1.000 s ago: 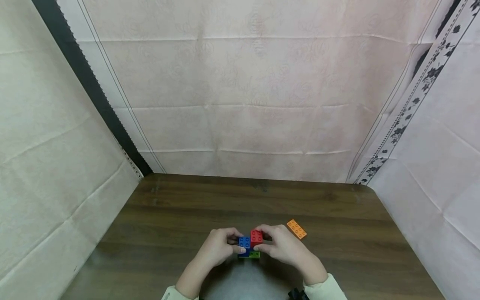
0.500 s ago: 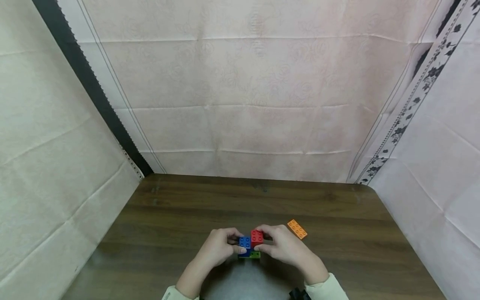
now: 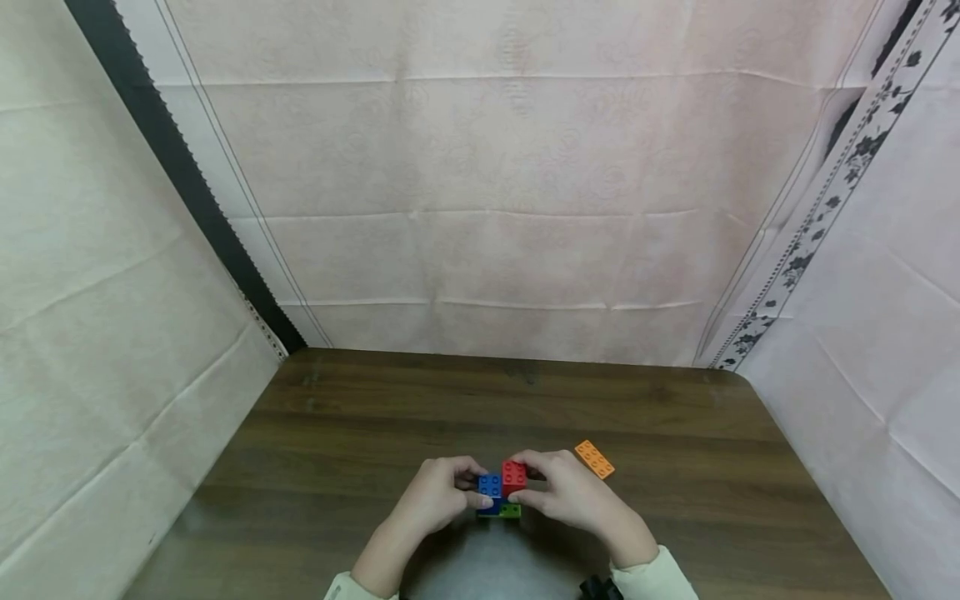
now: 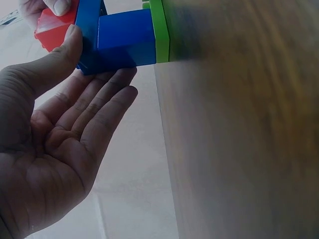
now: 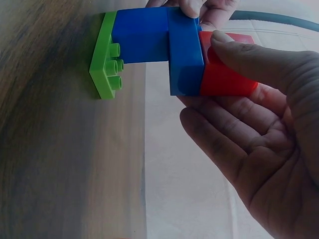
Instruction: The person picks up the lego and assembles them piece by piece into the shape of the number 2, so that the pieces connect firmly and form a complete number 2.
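A small stack of toy building bricks stands on the table in front of me. At its base lies a green plate brick (image 5: pixel 102 62), with studs showing on its right half. A blue brick (image 4: pixel 127 37) sits on the plate's left half, and a thinner blue brick (image 5: pixel 186 59) lies across above it, overhanging to the right. On the overhang sits a red brick (image 3: pixel 513 477). My left hand (image 3: pixel 444 490) pinches the upper blue brick between thumb and fingers. With thumb and fingers, my right hand (image 3: pixel 558 490) grips the red brick from the right side.
An orange plate brick (image 3: pixel 595 459) lies on the wooden table (image 3: pixel 375 417) beyond my right hand. Near my right sleeve is a black object (image 3: pixel 600 588), partly cut off by the frame. Pale cloth (image 3: pixel 495 208) hangs along the back and both sides.
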The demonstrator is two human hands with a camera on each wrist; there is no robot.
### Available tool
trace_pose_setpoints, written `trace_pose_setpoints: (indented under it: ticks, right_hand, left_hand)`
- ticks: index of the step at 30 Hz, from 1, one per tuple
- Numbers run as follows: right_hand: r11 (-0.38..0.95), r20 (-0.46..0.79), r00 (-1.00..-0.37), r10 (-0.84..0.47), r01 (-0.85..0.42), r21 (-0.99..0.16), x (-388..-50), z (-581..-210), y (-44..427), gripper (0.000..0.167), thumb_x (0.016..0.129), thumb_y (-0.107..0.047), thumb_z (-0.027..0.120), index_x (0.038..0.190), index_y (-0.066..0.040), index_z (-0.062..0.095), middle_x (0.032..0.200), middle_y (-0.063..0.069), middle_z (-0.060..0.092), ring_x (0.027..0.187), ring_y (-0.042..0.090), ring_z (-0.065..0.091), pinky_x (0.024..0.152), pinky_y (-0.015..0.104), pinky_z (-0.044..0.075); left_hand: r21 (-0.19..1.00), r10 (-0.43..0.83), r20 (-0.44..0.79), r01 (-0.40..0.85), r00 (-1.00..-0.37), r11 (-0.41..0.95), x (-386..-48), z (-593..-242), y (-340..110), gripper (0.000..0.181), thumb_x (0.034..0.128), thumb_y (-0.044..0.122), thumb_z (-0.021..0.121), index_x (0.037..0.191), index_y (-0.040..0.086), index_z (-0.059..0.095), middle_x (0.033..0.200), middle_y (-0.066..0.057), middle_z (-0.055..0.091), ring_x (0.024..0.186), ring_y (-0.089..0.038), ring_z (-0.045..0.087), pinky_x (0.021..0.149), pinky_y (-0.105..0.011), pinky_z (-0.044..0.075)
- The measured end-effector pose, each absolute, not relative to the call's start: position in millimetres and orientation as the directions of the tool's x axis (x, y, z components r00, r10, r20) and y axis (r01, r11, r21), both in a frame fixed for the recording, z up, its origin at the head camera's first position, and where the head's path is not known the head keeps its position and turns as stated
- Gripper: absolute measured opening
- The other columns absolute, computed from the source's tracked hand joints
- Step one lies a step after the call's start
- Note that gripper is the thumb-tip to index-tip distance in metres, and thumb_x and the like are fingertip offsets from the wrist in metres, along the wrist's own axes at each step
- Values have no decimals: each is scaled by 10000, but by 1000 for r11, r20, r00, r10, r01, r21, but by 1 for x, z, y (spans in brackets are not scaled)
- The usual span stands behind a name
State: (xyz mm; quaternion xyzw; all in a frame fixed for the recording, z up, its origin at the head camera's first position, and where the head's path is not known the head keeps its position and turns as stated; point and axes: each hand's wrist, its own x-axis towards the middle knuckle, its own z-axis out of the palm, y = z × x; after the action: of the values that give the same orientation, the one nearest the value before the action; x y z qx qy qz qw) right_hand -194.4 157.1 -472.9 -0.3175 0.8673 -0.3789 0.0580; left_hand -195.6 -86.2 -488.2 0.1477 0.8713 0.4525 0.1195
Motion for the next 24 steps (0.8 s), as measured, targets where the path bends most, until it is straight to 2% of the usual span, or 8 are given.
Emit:
trace_pose_setpoints:
  ticks: [11,16,19,24]
  right_hand:
    - [506,130,-792,-596,-497,-705,-194,-473,158,353,936,-258,742,1256,-135,657,1093,-128,696,1053,79,661,924,424,540]
    - [503,135,-787,-602,-505,-702,-195,-474,158,375,934,-271,744,1268,-126,655,1099,-130,694,1048,64,661,916,398,546]
    - [508,129,-787,-603,-503,-699,-195,-473,160,376,934,-292,742,1274,-157,654,1119,-129,692,1054,62,659,918,383,545]
    - [563,45,-807,-589,-450,-694,-199,-472,173,399,932,-349,735,1291,-197,649,1201,-80,687,1118,154,657,945,429,529]
  left_hand:
    - [826,366,-73,149,-928,543,-195,-489,-86,214,818,204,850,1003,205,744,900,72,701,858,-153,666,769,-417,556]
    - [826,368,-72,152,-927,543,-195,-489,-87,211,820,201,848,1004,205,743,901,71,702,866,-168,671,771,-420,557]
    - [824,370,-67,158,-927,545,-195,-489,-87,212,821,206,847,1006,205,742,902,72,703,858,-150,667,773,-419,556]
    - [815,369,-63,166,-927,555,-194,-488,-87,220,821,221,847,1013,211,741,908,81,701,851,-122,657,780,-415,555]
